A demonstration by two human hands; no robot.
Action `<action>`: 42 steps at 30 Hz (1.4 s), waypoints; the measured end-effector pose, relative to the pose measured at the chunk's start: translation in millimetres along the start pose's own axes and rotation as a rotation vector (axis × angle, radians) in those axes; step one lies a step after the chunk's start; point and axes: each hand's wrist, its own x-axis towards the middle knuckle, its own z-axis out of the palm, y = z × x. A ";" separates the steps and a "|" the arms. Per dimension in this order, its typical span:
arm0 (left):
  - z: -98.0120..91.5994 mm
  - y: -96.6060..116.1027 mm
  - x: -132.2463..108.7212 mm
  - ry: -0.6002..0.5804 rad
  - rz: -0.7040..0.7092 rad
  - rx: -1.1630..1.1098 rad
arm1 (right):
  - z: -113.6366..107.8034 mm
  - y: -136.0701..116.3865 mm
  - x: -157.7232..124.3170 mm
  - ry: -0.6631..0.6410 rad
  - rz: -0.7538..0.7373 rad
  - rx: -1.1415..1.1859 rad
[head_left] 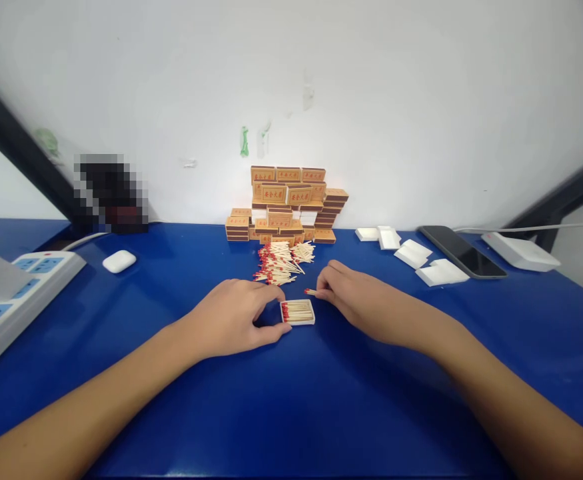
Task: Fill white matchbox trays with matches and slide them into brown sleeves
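A small white matchbox tray (298, 323) lies on the blue table, partly filled with red-headed matches in a row. My left hand (238, 317) grips the tray's left end between thumb and index finger. Just above and right of the tray, my right hand (346, 290) pinches matches (311, 292), their red heads pointing left; how many cannot be made out. Beyond both hands is a loose pile of matches (281, 263). Behind that pile stand stacked matchboxes (278, 193), orange-brown with red lettering, against the wall.
Several white tray pieces (411, 253) lie at the right, near a dark phone (464, 252) and a white box-like device (520, 252). A white earbud case (119, 261) and a power strip (36, 280) are on the left. Black metal bars slant at both sides.
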 end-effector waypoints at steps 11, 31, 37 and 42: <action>0.2 1.3 0.3 0.002 0.010 0.019 | 10.4 -30.1 -0.2 -0.065 -0.086 0.009; -1.2 1.7 -0.3 -0.011 0.008 0.003 | 4.3 -13.8 13.3 0.055 -0.094 0.252; -2.0 2.1 -0.5 -0.012 0.007 0.009 | 2.9 -10.7 13.1 0.059 -0.078 0.247; -1.9 2.0 -0.4 -0.017 0.006 0.009 | 2.2 -9.7 13.3 0.036 -0.061 0.252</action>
